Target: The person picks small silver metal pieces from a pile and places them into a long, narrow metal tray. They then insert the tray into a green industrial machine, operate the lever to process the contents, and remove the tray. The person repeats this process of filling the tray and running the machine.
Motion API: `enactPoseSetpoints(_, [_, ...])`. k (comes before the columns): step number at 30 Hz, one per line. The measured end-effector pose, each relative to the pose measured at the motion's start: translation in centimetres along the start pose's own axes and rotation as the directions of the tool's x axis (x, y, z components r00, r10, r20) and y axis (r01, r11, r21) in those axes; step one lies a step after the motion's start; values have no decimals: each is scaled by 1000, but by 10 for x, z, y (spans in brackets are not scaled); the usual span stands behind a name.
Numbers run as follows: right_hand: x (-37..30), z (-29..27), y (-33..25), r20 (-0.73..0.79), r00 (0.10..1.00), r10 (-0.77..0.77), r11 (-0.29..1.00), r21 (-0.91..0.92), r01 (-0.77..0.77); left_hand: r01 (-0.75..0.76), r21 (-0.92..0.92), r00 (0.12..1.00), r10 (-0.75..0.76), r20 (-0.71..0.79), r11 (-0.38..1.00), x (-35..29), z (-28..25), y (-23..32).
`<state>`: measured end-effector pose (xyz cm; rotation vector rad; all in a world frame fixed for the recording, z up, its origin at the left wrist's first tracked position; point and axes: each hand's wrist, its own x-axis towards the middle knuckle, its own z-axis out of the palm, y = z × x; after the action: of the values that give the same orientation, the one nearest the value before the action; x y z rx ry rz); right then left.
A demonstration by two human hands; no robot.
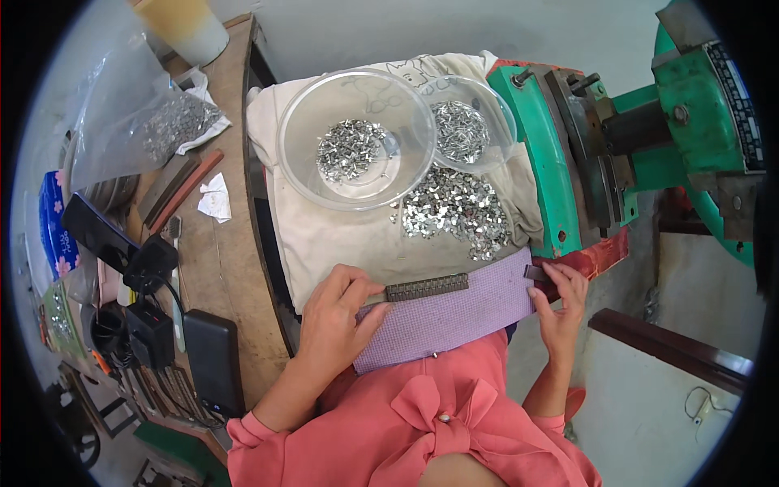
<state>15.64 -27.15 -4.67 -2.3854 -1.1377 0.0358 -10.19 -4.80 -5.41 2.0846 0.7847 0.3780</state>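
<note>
A dark slotted metal bar (427, 286) lies along the upper edge of a purple woven mat (454, 312) in front of me. My left hand (337, 312) has the bar's left end at its index fingertip and thumb; its other fingers are curled. By the mat's right end, my right hand (561, 302) pinches a small dark block (535, 273) between thumb and fingers. Just beyond the bar, small shiny metal pieces (454, 211) are heaped on a beige cloth (324, 243). Similar pieces lie inside a large clear tub (292, 174) and a smaller clear tub (507, 134).
A green machine (519, 162) with a dark metal vise stands close on the right. On the left, a wooden table (215, 268) carries a black power bank (213, 361), a phone (97, 231), cables, dark and red bars (187, 191) and a plastic bag of metal bits (174, 122).
</note>
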Motion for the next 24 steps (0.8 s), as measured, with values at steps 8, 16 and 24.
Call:
enactPoseSetpoints(8, [12, -19, 22, 109, 990, 93, 995, 31, -97, 63, -60, 998, -62, 11, 996, -1, -1, 3])
enactPoseSetpoints(16, [13, -14, 3, 98, 995, 22, 970, 239, -45, 118, -156, 992, -121, -15, 981, 0, 0, 7])
enactPoseSetpoints(24, [43, 15, -68, 118, 892, -436, 879, 269, 394, 125, -149, 991, -131, -27, 981, 1, -1, 7])
